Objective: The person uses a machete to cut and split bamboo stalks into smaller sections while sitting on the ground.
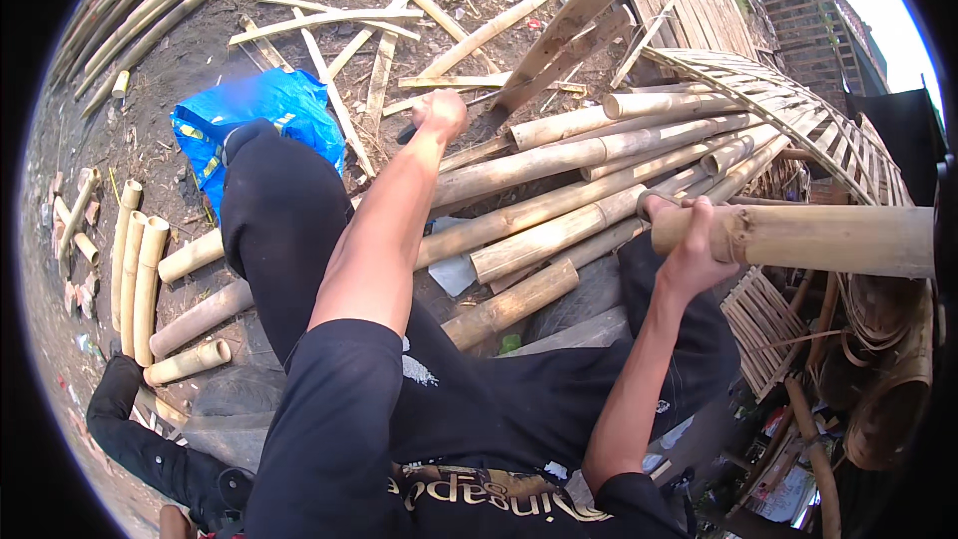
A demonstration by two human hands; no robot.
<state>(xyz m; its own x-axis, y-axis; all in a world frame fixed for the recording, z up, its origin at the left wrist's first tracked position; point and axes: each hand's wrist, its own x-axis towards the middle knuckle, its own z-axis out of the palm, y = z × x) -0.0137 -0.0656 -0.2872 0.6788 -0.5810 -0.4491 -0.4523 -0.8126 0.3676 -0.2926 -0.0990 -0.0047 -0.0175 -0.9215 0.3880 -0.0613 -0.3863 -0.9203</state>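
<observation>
My right hand (699, 252) is closed around one end of a thick bamboo section (838, 240), which points out to the right, nearly level. My left hand (440, 115) makes a fist farther forward, above the ground. A dark handle end (406, 134) pokes out of that fist; the rest of the tool is hard to make out. Just beyond the fist stand wide split bamboo pieces (559, 45), tilted upward. Between my two hands lies a pile of bamboo poles (589, 152), partly hidden behind my left forearm.
A blue plastic bag (274, 110) lies by my left knee. Bamboo strips (384, 60) are strewn over the dirt ahead. Short bamboo pieces (135, 260) stand at left, near a dark sleeve (165, 459). A slatted bamboo panel (798, 105) and curled bamboo pieces (888, 399) are at right.
</observation>
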